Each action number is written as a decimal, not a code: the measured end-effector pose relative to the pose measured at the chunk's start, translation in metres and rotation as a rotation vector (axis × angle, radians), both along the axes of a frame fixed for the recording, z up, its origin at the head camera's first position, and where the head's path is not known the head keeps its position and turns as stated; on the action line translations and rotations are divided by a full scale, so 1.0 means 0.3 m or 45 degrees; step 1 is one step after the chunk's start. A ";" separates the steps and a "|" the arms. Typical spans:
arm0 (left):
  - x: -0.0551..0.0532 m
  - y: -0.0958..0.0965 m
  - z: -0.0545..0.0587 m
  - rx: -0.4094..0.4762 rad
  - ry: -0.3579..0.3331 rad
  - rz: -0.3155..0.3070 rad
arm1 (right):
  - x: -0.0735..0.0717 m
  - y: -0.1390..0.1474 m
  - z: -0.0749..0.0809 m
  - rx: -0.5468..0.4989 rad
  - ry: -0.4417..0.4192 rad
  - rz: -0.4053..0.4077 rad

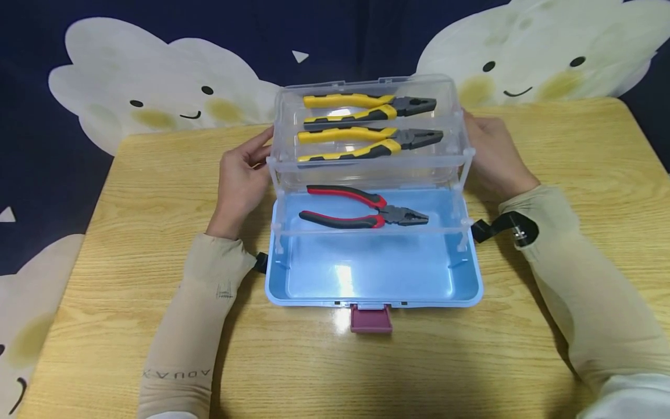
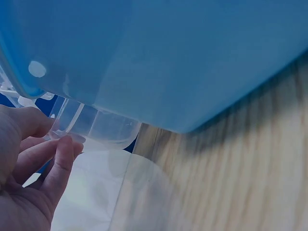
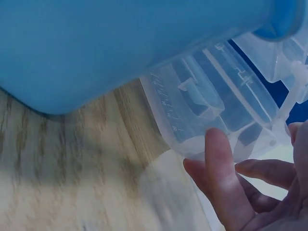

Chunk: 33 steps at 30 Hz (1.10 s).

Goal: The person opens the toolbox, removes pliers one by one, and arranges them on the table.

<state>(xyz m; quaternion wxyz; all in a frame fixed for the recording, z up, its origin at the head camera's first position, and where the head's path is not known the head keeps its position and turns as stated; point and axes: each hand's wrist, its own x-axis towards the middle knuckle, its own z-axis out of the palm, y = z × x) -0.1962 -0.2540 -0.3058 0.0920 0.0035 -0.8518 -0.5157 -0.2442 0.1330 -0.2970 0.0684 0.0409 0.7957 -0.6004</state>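
A light-blue toolbox (image 1: 366,273) stands open, its clear tray (image 1: 460,105) raised on hinged arms and its clear lid (image 3: 159,101) tipped back behind. Two yellow-and-black pliers (image 1: 389,144) lie in the tray, one above the other. Red-and-black pliers (image 1: 400,215) lie lower, over the blue base. My left hand (image 1: 241,180) pinches the lid's edge at the left side, thumb and fingers meeting on the clear plastic (image 2: 110,127) in the left wrist view. On the opposite side my right hand (image 1: 497,154) grips the lid's edge, partly hidden by the tray in the head view.
The toolbox rests on a wooden table (image 1: 157,192). A maroon latch (image 1: 371,319) hangs at its front edge. Behind the table is a dark cloth with white clouds (image 1: 167,81). Black wrist-camera mounts (image 1: 505,228) sit close beside the box.
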 end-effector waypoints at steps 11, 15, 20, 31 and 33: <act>-0.003 -0.001 -0.005 -0.036 0.012 -0.024 | -0.006 0.012 -0.007 0.059 0.016 0.031; -0.005 -0.002 -0.009 -0.043 0.014 -0.027 | -0.006 0.011 -0.012 0.059 0.006 0.028; -0.003 -0.004 -0.013 -0.059 -0.006 -0.027 | -0.001 0.006 -0.016 0.097 -0.014 0.027; 0.003 -0.009 -0.018 -0.059 -0.007 -0.053 | 0.020 0.004 -0.010 0.150 -0.038 0.039; 0.003 -0.010 -0.021 -0.056 -0.008 -0.059 | 0.023 0.004 -0.010 0.160 -0.033 0.034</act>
